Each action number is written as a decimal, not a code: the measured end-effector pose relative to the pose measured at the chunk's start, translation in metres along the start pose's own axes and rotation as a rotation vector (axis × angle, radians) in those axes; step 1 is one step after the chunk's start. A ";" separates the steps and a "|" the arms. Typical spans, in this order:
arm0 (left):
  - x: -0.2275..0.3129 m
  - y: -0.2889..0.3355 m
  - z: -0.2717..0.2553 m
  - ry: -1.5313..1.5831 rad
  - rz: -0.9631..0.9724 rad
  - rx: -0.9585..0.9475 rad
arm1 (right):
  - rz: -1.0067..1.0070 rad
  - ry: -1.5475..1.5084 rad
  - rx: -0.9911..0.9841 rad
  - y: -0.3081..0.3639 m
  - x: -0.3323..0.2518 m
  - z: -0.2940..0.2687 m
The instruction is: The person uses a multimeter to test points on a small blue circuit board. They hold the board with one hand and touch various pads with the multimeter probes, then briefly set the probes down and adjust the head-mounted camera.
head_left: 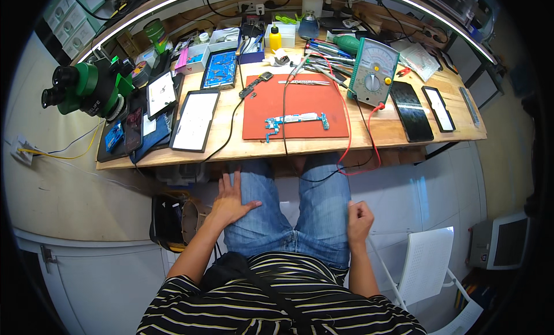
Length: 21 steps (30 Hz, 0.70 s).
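Observation:
My left hand (232, 201) lies with its fingers stretched out on the side of my left thigh, in blue jeans (259, 196). My right hand (360, 220) is curled into a loose fist beside my right thigh, and nothing shows in it. Both are below the front edge of the wooden workbench (225, 144). On the bench in front of me, a blue and white phone circuit board (297, 120) rests on an orange-red mat (314, 140). A small dark module on a cable (255, 85) and a pair of tweezers (303, 82) lie farther back on that mat.
An analog multimeter (374, 74) stands at the right, its red and black leads looping over the bench edge toward my legs. A dark phone (411, 111) lies beside it. At the left stand a green microscope (86, 89) and trays. A white folding chair (427, 263) is at lower right.

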<state>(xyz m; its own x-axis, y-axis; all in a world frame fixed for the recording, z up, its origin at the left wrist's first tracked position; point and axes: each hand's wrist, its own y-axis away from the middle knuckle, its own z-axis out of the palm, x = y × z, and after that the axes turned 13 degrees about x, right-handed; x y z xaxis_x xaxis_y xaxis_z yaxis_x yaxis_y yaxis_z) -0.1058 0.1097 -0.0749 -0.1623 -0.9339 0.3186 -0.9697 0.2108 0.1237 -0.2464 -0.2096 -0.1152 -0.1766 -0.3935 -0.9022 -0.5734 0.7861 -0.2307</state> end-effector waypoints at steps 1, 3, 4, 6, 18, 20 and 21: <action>0.000 -0.002 0.004 -0.022 -0.034 -0.007 | -0.066 -0.004 -0.076 0.002 -0.010 0.006; 0.000 -0.006 0.005 -0.041 -0.085 -0.011 | -0.136 0.013 -0.178 0.001 -0.022 0.021; 0.001 -0.007 0.003 -0.049 -0.088 -0.049 | -0.136 0.041 -0.223 -0.003 -0.024 0.029; 0.007 -0.006 -0.013 -0.044 -0.121 -0.051 | -0.150 0.036 -0.289 -0.016 -0.027 0.040; 0.118 -0.103 -0.161 0.578 0.439 0.176 | -0.298 -0.217 -1.056 -0.051 -0.085 0.060; 0.140 -0.152 -0.161 0.450 0.434 0.340 | -0.301 -0.256 -1.021 -0.047 -0.098 0.060; 0.150 -0.176 -0.160 0.300 0.500 0.446 | -0.319 -0.280 -0.994 -0.045 -0.104 0.059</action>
<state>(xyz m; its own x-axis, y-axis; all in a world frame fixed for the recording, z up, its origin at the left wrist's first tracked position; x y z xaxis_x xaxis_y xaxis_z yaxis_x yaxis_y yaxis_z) 0.0698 -0.0210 0.1017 -0.6100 -0.6239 0.4886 -0.7853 0.3934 -0.4781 -0.1550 -0.1763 -0.0322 0.2133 -0.2895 -0.9331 -0.9752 -0.1216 -0.1852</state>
